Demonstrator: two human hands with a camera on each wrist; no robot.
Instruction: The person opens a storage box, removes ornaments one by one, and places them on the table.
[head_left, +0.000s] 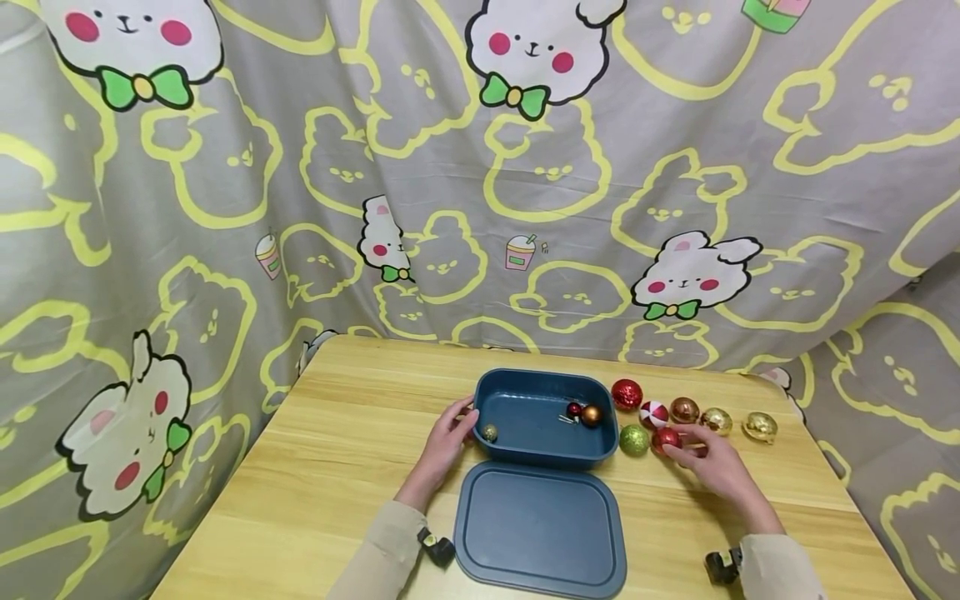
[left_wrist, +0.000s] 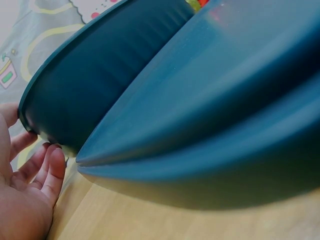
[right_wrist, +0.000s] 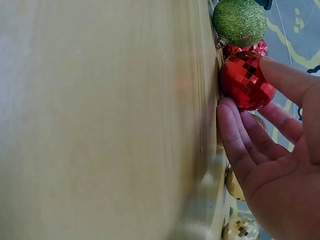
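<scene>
A dark blue rectangular box (head_left: 547,451) stands uncovered on the table. My left hand (head_left: 444,442) rests its fingertips at the box's left end; in the left wrist view its fingers are loosely bent by the outer wall. My right hand (head_left: 712,462) pinches a red mirrored Christmas ball (right_wrist: 247,81) between thumb and fingers, low beside a green glitter ball (head_left: 633,440). Inside the box lie a small gold ball (head_left: 490,432), a copper ball (head_left: 592,415) and a small dark red ball (head_left: 574,409).
The blue lid (head_left: 540,529) lies flat in front of the box. Right of the box sit more balls: red (head_left: 627,394), red-and-white (head_left: 654,414), brown (head_left: 684,410), gold (head_left: 716,421) and another gold ball (head_left: 761,427). A patterned curtain (head_left: 480,192) hangs behind the table.
</scene>
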